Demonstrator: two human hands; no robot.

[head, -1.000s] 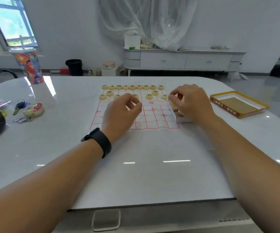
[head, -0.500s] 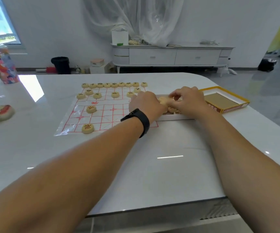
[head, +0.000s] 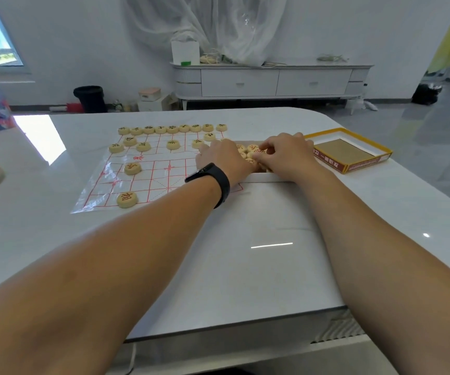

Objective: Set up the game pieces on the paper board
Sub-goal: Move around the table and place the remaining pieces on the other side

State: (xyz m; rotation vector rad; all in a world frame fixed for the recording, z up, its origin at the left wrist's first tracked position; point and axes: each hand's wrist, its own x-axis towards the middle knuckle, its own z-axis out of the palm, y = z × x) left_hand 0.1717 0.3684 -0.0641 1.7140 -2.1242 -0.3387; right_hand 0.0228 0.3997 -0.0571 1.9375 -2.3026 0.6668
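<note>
wooden pieces in box, right of paper board: left hand has come across, grip untellable; right hand pinches one; placement next.

The table looked smooth and shiny. The round pieces looked like pale wood. The board was shiny and crinkly.

Hands hide fingertips (grip unclear).
</note>
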